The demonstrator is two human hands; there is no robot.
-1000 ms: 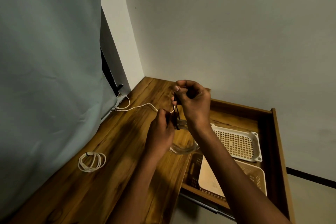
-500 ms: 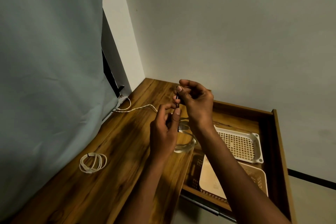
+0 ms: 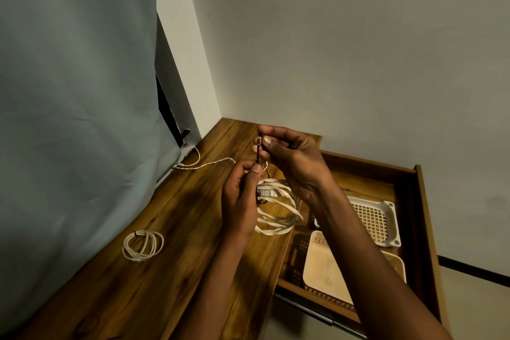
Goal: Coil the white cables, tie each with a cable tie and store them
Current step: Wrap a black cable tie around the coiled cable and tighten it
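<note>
A coil of white cable [image 3: 278, 207] hangs in the air above the wooden desk's right edge, between my two hands. A thin black cable tie [image 3: 259, 156] runs upward from the coil. My left hand [image 3: 240, 196] pinches the tie's lower part at the coil. My right hand [image 3: 292, 160] pinches the tie's upper end between thumb and finger. A second white cable coil [image 3: 143, 245], bound with a black tie, lies flat on the desk [image 3: 176, 270] to the left. A loose white cable [image 3: 204, 165] trails across the desk's far corner towards the curtain.
An open wooden drawer [image 3: 422, 218] at the right holds a white perforated tray [image 3: 375, 219] and a beige basket [image 3: 328, 270]. A pale curtain [image 3: 69, 119] hangs along the desk's left side. Plain walls meet behind the desk.
My hands have spread apart along the black tie, the right one rising and the left one shifting its grip. The coil hangs more openly below them than a second ago.
</note>
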